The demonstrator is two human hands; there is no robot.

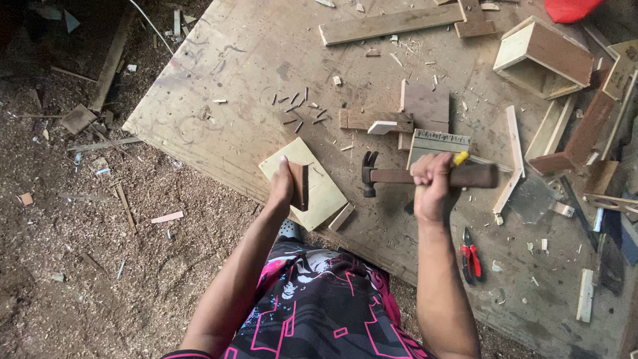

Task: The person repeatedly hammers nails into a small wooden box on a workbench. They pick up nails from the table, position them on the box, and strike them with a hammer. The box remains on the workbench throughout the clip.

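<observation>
My right hand [432, 186] grips the wooden handle of a claw hammer [399, 175], held level over the plywood sheet with its dark head [369, 173] pointing left. My left hand [282, 186] holds a small dark wood block [300, 186] upright on edge against a pale square board [312, 183] that lies at the sheet's near edge. A narrow wood strip [341, 217] lies by the board's right corner. Several loose nails [299, 110] are scattered on the sheet just beyond the board.
The plywood sheet [252, 60] lies on a sawdust-covered floor [100, 252]. A small wooden box [541, 56], planks, offcuts and a nailed assembly [412, 116] crowd the right side. Red-handled pliers [470, 256] lie to the right of my right forearm.
</observation>
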